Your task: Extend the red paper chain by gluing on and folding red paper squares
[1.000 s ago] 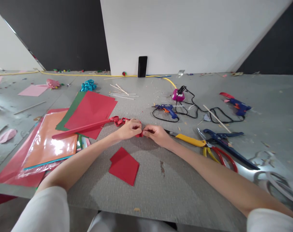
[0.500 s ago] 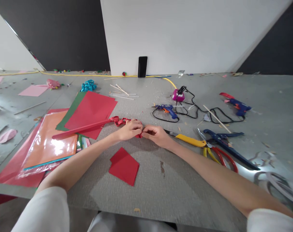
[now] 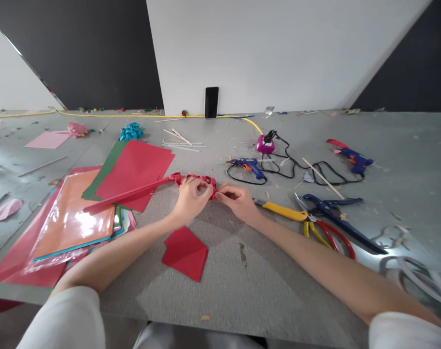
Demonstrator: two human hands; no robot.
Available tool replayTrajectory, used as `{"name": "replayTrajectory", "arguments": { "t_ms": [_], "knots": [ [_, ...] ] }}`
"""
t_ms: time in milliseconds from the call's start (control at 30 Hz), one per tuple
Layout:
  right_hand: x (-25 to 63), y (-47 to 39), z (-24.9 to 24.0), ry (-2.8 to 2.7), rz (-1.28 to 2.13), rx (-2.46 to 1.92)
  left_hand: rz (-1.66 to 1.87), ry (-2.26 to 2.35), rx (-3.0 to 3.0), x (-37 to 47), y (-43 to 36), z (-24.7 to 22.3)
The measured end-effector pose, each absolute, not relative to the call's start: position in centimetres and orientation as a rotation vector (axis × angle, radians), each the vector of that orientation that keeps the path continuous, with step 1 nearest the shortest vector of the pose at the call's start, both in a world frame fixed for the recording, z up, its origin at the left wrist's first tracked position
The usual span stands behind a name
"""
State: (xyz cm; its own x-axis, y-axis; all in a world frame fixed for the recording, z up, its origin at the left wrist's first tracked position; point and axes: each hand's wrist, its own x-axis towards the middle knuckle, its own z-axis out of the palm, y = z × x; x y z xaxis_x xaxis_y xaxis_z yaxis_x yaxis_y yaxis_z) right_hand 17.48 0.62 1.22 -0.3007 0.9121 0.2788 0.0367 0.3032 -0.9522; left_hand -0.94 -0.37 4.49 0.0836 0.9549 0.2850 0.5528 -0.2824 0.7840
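Observation:
A red paper strip runs across the stack of sheets and ends on the right in a row of folded red loops. My left hand pinches the looped part, thumb and forefinger meeting. My right hand is closed on the right end of the same strip, the fingertips close to those of the left. My fingers hide part of the loops. Just below the hands lies a cut piece of red paper, flat on the grey table.
Red sheets and a plastic sleeve with orange paper lie left. To the right are a yellow-handled knife, scissors, a dark blue cutting tool and two glue guns with black cords. A phone leans against the wall.
My left hand has turned and drawn back slightly, so more of the red loops shows. The right hand stays at the strip's end. The whole view has shifted a little.

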Motion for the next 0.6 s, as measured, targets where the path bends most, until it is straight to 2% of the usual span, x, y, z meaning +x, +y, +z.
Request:
{"name": "replayTrajectory", "arguments": {
  "t_ms": [133,300,600],
  "knots": [
    [17.6,0.7,1.1,-1.562,1.109,-0.933,1.239,1.574,1.741,-0.8,-0.8,4.4],
    [17.7,0.8,0.9,-1.558,1.061,-0.922,1.098,1.437,1.772,-0.6,-0.9,3.8],
    [17.6,0.6,0.7,-1.605,1.006,-0.901,1.118,1.444,1.773,-0.7,-0.8,3.4]
  ]
}}
